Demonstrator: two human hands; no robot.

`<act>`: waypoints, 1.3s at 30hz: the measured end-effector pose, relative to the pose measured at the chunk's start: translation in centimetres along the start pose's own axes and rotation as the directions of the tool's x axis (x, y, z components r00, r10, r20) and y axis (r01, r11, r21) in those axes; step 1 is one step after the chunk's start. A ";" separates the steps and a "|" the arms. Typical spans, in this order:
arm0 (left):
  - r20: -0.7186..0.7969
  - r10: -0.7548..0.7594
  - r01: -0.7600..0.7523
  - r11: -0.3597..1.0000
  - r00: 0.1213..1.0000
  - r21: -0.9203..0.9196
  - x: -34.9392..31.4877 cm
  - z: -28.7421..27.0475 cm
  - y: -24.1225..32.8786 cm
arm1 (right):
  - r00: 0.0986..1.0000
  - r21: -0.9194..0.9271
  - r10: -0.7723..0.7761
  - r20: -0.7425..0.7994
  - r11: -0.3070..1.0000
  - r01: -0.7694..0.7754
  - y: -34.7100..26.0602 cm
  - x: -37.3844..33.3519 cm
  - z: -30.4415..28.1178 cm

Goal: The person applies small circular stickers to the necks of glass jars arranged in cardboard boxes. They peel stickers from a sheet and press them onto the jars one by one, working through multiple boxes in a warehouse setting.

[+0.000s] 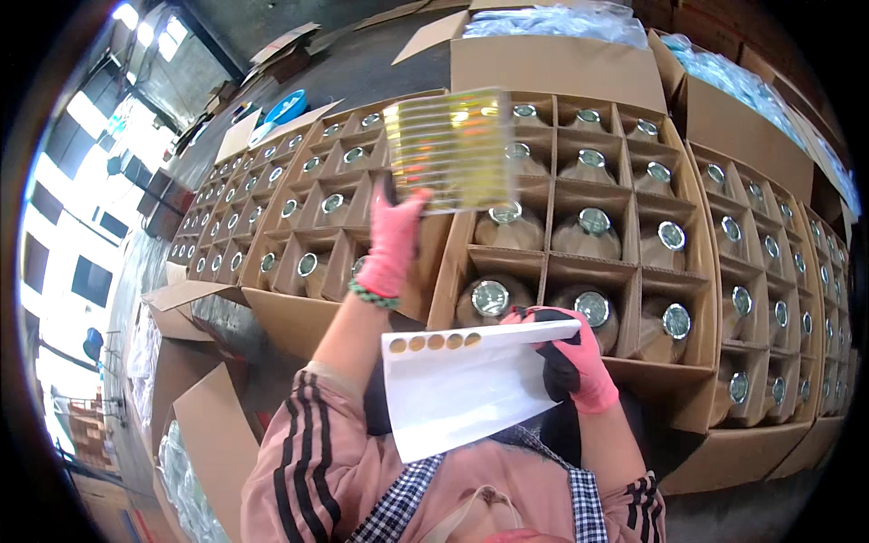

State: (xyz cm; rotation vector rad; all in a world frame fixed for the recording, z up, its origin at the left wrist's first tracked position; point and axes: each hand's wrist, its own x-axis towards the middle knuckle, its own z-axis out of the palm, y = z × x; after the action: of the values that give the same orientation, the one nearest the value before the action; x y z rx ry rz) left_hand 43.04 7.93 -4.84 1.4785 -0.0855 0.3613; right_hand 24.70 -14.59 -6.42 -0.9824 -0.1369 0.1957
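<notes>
My left hand (pixel 396 237), in a pink glove with a green beaded band at the wrist, is raised over the cartons. It grips the lower left corner of a shiny gold sheet (pixel 448 149) with pale lines across it, slightly blurred. My right hand (pixel 579 366), in a pink and black glove, pinches the right end of a white paper sheet (pixel 471 398) in front of my chest. A row of round gold stickers (pixel 434 343) runs along that paper's top left edge. Just beyond is an open carton (pixel 579 271) of glass bottles with silvery round tops (pixel 593 221), standing in cardboard dividers.
More divided cartons of bottles stand at the left (pixel 299 217) and right (pixel 760 271). Boxes filled with clear bluish plastic (pixel 557 25) lie behind. Open box flaps (pixel 222 425) stick up at the near left. A blue basin (pixel 288 107) sits at the far left.
</notes>
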 end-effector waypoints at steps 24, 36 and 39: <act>0.550 -0.322 0.309 0.944 0.770 0.120 -9.3 -2.2 5.8 | 0.940 -0.481 -0.191 -0.284 0.876 0.033 0.2 0.9 -1.2; 0.584 0.040 -0.147 0.980 0.811 0.136 -10.7 -1.4 4.3 | 0.614 -0.964 -0.782 0.109 0.067 0.256 -5.3 -2.7 5.7; 0.640 0.065 -0.164 0.982 0.766 0.097 -11.0 -0.8 4.1 | 0.576 -0.952 -0.790 0.212 -0.033 0.304 -5.3 -2.8 5.4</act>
State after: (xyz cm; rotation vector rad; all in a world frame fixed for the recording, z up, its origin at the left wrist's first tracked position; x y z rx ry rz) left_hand 31.38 6.91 -3.98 1.6966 -0.7143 -0.0586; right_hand 21.45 -13.68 0.92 -2.1186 -0.2899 -1.1201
